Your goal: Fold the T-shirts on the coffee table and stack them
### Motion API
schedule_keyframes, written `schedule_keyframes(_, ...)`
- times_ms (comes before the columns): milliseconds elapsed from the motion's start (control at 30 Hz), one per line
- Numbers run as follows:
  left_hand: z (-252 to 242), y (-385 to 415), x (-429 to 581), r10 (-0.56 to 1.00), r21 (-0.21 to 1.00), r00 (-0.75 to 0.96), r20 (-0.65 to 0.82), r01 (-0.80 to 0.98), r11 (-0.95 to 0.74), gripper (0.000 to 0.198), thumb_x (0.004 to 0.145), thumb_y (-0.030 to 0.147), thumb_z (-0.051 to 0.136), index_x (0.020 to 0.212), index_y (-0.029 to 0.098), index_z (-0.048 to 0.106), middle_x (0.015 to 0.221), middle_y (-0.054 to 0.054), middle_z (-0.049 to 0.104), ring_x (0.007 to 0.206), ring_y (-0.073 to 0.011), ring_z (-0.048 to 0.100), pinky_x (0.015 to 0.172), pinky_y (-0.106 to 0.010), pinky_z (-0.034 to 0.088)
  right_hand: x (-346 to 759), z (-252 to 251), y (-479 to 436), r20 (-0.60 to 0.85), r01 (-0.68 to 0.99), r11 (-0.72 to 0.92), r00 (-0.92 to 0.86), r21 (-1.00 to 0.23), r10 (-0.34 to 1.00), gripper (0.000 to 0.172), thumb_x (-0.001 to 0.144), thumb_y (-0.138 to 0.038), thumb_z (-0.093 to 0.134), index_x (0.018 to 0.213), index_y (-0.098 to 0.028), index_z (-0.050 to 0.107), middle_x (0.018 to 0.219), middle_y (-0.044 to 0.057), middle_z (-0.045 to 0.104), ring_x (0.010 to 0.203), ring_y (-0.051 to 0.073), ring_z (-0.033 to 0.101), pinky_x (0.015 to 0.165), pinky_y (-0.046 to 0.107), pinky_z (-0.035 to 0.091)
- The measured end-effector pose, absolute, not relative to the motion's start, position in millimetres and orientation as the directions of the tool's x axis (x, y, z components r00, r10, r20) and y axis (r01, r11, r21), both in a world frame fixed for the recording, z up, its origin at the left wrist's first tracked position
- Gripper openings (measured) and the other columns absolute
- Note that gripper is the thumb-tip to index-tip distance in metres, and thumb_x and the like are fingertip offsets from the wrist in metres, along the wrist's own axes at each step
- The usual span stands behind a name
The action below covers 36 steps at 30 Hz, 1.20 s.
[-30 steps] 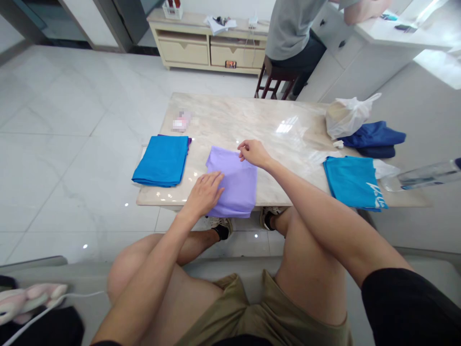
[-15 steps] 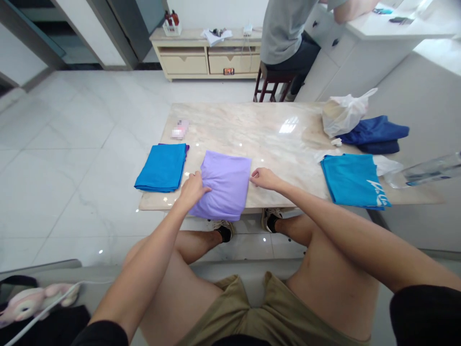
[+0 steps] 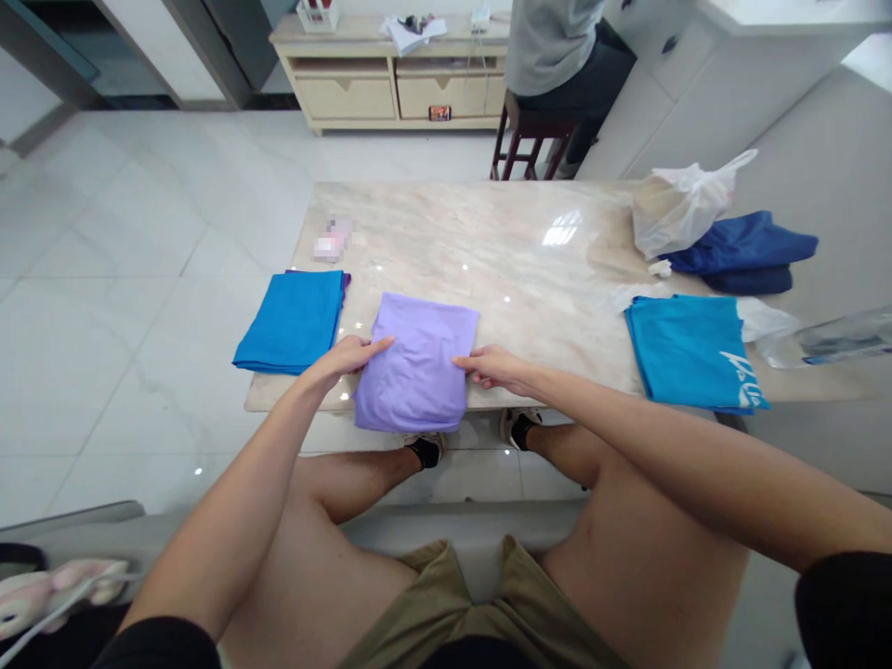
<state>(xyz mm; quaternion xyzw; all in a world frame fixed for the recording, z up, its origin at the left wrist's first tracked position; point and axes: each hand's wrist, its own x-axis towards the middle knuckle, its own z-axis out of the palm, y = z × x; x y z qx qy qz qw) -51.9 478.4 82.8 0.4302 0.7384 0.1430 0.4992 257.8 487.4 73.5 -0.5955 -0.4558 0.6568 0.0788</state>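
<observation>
A folded lavender cloth (image 3: pixel 422 367), perhaps a garment, lies at the near edge of the marble-topped table (image 3: pixel 530 251), its front part hanging slightly over. My left hand (image 3: pixel 352 356) grips its left side, thumb on top and fingers tucked beneath. On the opposite side my right hand (image 3: pixel 494 368) pinches the right edge between thumb and fingers. Left of the lavender cloth sits a folded blue cloth (image 3: pixel 296 321), with a bit of purple cloth (image 3: pixel 347 281) showing under it. A folded teal cloth with white lettering (image 3: pixel 689 348) rests at the right end.
Behind the teal cloth are a white plastic bag (image 3: pixel 679 209) and a dark blue cloth bundle (image 3: pixel 745 246). A clear plastic bottle (image 3: pixel 836 336) lies at the right. Another person (image 3: pixel 554 51) sits on a stool (image 3: pixel 533 125) beyond the table. A plush toy (image 3: pixel 59 590) is at lower left.
My right hand has moved from beside the lavender cloth onto its right edge and grips it. My left hand has shifted slightly left, and the cloth's left side looks smoother. The view has tilted down.
</observation>
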Motion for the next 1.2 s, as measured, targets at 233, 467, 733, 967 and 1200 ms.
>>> schedule_keyframes(233, 102, 474, -61, 0.853, 0.773, -0.037, -0.52, 0.406, 0.488, 0.062, 0.049, 0.07, 0.102, 0.08, 0.02, 0.084, 0.091, -0.009, 0.085, 0.094, -0.0323, 0.076, 0.075, -0.034, 0.057, 258, 82, 500, -0.555, 0.513, -0.369, -0.274, -0.775, 0.785, 0.036, 0.086, -0.047, 0.092, 0.076, -0.018, 0.073, 0.073, 0.002, 0.069, 0.071, 0.015, 0.058, 0.063, 0.027, 0.044)
schedule_keyframes(467, 128, 467, -57, 0.97, 0.972, -0.151, -0.188, 0.113, 0.206, 0.065, 0.062, 0.07, 0.1, 0.103, 0.021, 0.087, 0.112, -0.011, 0.086, 0.109, -0.0304, 0.075, 0.097, -0.041, 0.06, 276, 125, 527, -0.076, 0.301, -0.016, -0.188, -0.954, 0.979, 0.045, 0.095, -0.065, 0.08, 0.101, -0.021, 0.083, 0.102, 0.006, 0.082, 0.098, 0.023, 0.071, 0.091, 0.036, 0.058)
schedule_keyframes(733, 133, 473, -42, 0.96, 0.99, -0.272, 0.063, 0.141, -0.026, 0.042, 0.082, 0.059, 0.088, 0.095, 0.021, 0.079, 0.105, -0.008, 0.081, 0.105, -0.0257, 0.074, 0.094, -0.038, 0.061, 273, 151, 536, 0.17, 0.447, 0.197, -0.1, -0.872, 0.98, 0.04, 0.102, -0.061, 0.075, 0.095, -0.022, 0.078, 0.085, 0.002, 0.074, 0.089, 0.021, 0.07, 0.074, 0.031, 0.056)
schedule_keyframes(967, 153, 465, -36, 0.872, 0.84, -0.214, 0.441, 0.441, -0.316, 0.033, 0.099, 0.057, 0.074, 0.098, 0.025, 0.062, 0.134, -0.009, 0.073, 0.136, -0.0284, 0.067, 0.114, -0.043, 0.057, 272, 165, 536, 0.552, 0.623, 0.456, -0.046, -0.636, 0.833, 0.042, 0.107, -0.066, 0.066, 0.095, -0.026, 0.073, 0.119, 0.009, 0.071, 0.121, 0.027, 0.067, 0.095, 0.039, 0.06)
schedule_keyframes(1200, 146, 457, -19, 0.815, 0.877, -0.349, 0.463, 0.318, -0.361, 0.053, 0.099, 0.078, 0.066, 0.099, 0.028, 0.052, 0.089, 0.0, 0.061, 0.095, -0.0209, 0.07, 0.084, -0.03, 0.059, 265, 164, 533, 0.386, 0.483, 0.354, -0.036, -0.801, 0.922, 0.059, 0.104, -0.081, 0.061, 0.087, -0.024, 0.065, 0.081, 0.002, 0.063, 0.088, 0.02, 0.066, 0.073, 0.029, 0.053)
